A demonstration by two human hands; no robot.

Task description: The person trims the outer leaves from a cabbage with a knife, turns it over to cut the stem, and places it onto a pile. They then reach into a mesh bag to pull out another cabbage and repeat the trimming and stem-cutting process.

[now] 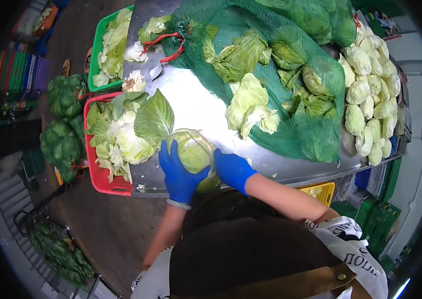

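Observation:
A pale green cabbage (193, 152) is at the near edge of the metal table, between my two blue-gloved hands. My left hand (180, 174) grips its left and near side, the thumb across the front and the fingers pointing up. On the right side, my right hand (232, 171) is closed against the cabbage, its fingertips partly hidden. A large green leaf (155, 117) stands out at the cabbage's upper left, over the red crate (96, 177). Loose leaves (129, 137) fill that crate.
Beyond, a green mesh sack (281, 142) holds several cabbages, with a loose cabbage (250, 107) at its opening. Pale trimmed cabbages (363, 89) are piled on the right. A green crate (93, 74) of leaves stands behind the red one. A yellow crate (328, 192) sits below the table edge.

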